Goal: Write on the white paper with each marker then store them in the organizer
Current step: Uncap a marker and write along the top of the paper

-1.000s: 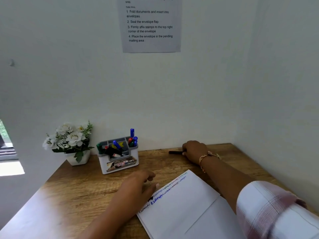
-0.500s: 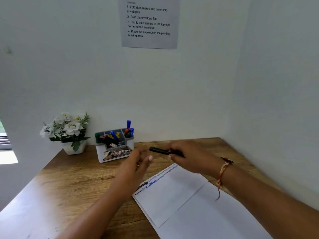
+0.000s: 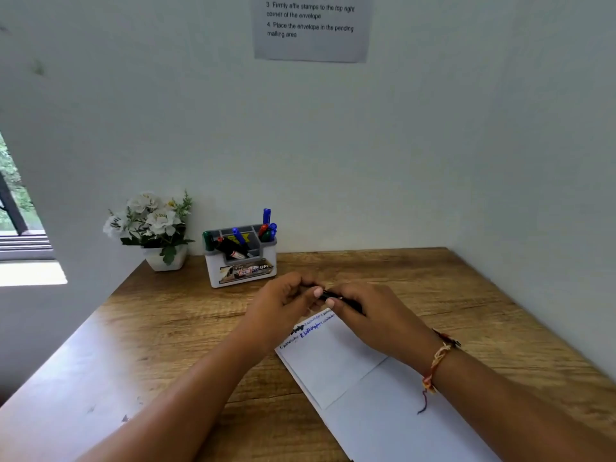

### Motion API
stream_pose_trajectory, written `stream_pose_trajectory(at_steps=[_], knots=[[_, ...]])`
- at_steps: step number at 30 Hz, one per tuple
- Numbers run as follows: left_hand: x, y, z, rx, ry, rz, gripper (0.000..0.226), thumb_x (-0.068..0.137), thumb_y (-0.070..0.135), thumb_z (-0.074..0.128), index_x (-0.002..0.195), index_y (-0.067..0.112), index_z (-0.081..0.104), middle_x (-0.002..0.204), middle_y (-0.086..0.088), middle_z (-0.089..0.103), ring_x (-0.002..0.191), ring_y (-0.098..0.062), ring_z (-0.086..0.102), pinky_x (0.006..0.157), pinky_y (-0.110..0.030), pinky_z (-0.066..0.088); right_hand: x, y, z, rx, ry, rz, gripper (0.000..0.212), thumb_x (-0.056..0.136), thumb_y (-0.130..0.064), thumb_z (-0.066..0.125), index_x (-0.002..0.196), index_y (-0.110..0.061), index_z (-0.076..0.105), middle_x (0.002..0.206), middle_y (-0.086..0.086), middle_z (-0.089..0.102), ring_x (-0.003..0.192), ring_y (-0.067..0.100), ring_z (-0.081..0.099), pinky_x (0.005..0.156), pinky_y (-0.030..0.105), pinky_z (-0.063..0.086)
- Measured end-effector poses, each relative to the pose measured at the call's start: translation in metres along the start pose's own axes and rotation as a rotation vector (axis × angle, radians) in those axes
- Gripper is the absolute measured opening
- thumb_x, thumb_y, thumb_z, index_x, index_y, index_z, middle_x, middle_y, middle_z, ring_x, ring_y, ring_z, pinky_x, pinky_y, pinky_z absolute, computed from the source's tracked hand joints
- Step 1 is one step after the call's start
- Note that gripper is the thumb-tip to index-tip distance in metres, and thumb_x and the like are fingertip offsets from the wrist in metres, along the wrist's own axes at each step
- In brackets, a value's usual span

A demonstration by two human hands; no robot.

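Left hand [image 3: 283, 306] and right hand [image 3: 371, 316] gripping one black marker [image 3: 329, 296], one organizer [image 3: 241, 266]

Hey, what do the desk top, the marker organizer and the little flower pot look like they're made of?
Desk top: wood or wood-look laminate, matte; brown grain lines show. Organizer: likely moulded plastic, white walls, grey rim, faint sheen. Flower pot: smooth, white; ceramic or plastic, cannot tell.
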State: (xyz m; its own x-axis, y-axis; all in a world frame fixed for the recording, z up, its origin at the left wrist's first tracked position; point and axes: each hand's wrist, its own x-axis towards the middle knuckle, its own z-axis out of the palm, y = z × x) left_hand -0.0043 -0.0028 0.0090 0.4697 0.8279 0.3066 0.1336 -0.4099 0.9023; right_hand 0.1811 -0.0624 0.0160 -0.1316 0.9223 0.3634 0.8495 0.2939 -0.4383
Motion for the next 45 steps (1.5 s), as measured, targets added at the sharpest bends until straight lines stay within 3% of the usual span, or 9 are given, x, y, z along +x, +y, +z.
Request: stream_pose_trajectory(at_steps=[7, 12, 15, 18, 23, 27, 32, 36, 45], knots=[[0.002, -0.001, 0.003, -0.084, -0.012, -0.005, 0.014, 0.095, 0.008, 0.060, 0.097, 0.017, 0.070, 0.092, -0.004, 0.075, 0.087, -0.016, 0.071, 0.082, -0.026, 0.058, -0.003, 0.000, 0.001, 0.029, 0.032, 0.057, 0.022, 0.099, -0.051, 0.051, 0.100, -0.040, 0.070, 0.067, -0.010, 0.062, 0.063, 0.007, 0.057, 0.061, 0.040, 0.048], [0.001, 0.001, 0.003, -0.115, -0.006, -0.010, 0.014, 0.097, 0.006, 0.056, 0.099, 0.014, 0.068, 0.096, -0.011, 0.072, 0.087, -0.014, 0.069, 0.079, -0.024, 0.057, -0.005, -0.001, -0.002, 0.013, 0.015, 0.102, 0.023, 0.099, -0.054, 0.049, 0.087, -0.044, 0.066, 0.059, -0.017, 0.056, 0.056, 0.004, 0.050, 0.053, 0.027, 0.034], [0.002, 0.000, 0.000, -0.149, 0.037, -0.047, 0.013, 0.100, 0.010, 0.052, 0.104, 0.011, 0.065, 0.101, -0.008, 0.073, 0.095, -0.015, 0.071, 0.080, -0.027, 0.059, -0.006, -0.001, -0.001, 0.052, -0.049, 0.131, 0.025, 0.104, -0.045, 0.042, 0.118, -0.040, 0.063, 0.063, -0.007, 0.055, 0.057, 0.006, 0.050, 0.053, 0.025, 0.033], [0.006, 0.002, -0.009, -0.395, 0.129, -0.149, 0.017, 0.104, 0.014, 0.045, 0.111, 0.003, 0.055, 0.110, -0.010, 0.073, 0.102, -0.019, 0.071, 0.085, -0.034, 0.058, -0.008, -0.001, -0.006, 0.189, -0.030, 0.146, 0.037, 0.105, -0.028, 0.045, 0.138, -0.044, 0.040, 0.081, -0.001, 0.066, 0.064, 0.010, 0.058, 0.063, 0.031, 0.046], [0.013, 0.001, -0.024, -0.618, 0.275, -0.286, 0.015, 0.105, 0.013, 0.041, 0.110, 0.006, 0.053, 0.104, -0.023, 0.066, 0.088, -0.026, 0.071, 0.074, -0.034, 0.060, -0.013, -0.016, -0.013, 0.793, -0.025, 0.367, 0.024, 0.108, -0.020, 0.042, 0.114, -0.024, 0.065, 0.098, 0.005, 0.074, 0.075, 0.011, 0.072, 0.060, 0.025, 0.055], [0.015, -0.003, -0.024, -0.615, 0.234, -0.395, 0.018, 0.102, 0.019, 0.051, 0.111, 0.003, 0.054, 0.088, -0.016, 0.062, 0.078, -0.021, 0.073, 0.068, -0.029, 0.060, -0.016, -0.023, -0.012, 1.170, -0.059, 0.459, 0.016, 0.103, -0.013, 0.052, 0.111, -0.009, 0.065, 0.098, 0.015, 0.078, 0.089, 0.022, 0.076, 0.070, 0.027, 0.063], [0.015, -0.003, -0.024, -0.767, 0.217, -0.411, 0.026, 0.100, 0.023, 0.054, 0.105, -0.001, 0.059, 0.081, -0.014, 0.069, 0.082, -0.022, 0.073, 0.077, -0.033, 0.062, -0.022, -0.020, 0.001, 0.699, -0.048, 0.251, 0.016, 0.101, -0.029, 0.056, 0.101, -0.014, 0.063, 0.092, 0.004, 0.078, 0.086, 0.014, 0.076, 0.076, 0.026, 0.061], [0.015, -0.002, -0.026, -0.827, 0.180, -0.434, 0.027, 0.103, 0.017, 0.047, 0.115, -0.006, 0.053, 0.102, -0.028, 0.071, 0.099, -0.032, 0.072, 0.082, -0.034, 0.061, -0.028, -0.014, 0.020, 0.349, -0.104, 0.038, 0.007, 0.097, -0.033, 0.063, 0.093, -0.028, 0.062, 0.087, -0.011, 0.070, 0.079, -0.002, 0.063, 0.072, 0.012, 0.048], [0.019, -0.007, -0.032, -0.908, 0.217, -0.463, 0.022, 0.101, -0.007, 0.039, 0.117, 0.002, 0.051, 0.109, -0.029, 0.060, 0.084, -0.032, 0.074, 0.068, -0.034, 0.063, -0.026, -0.008, 0.026, 0.151, -0.108, -0.021, 0.009, 0.095, -0.031, 0.066, 0.104, -0.031, 0.063, 0.093, -0.012, 0.069, 0.089, 0.004, 0.065, 0.079, 0.021, 0.053]])
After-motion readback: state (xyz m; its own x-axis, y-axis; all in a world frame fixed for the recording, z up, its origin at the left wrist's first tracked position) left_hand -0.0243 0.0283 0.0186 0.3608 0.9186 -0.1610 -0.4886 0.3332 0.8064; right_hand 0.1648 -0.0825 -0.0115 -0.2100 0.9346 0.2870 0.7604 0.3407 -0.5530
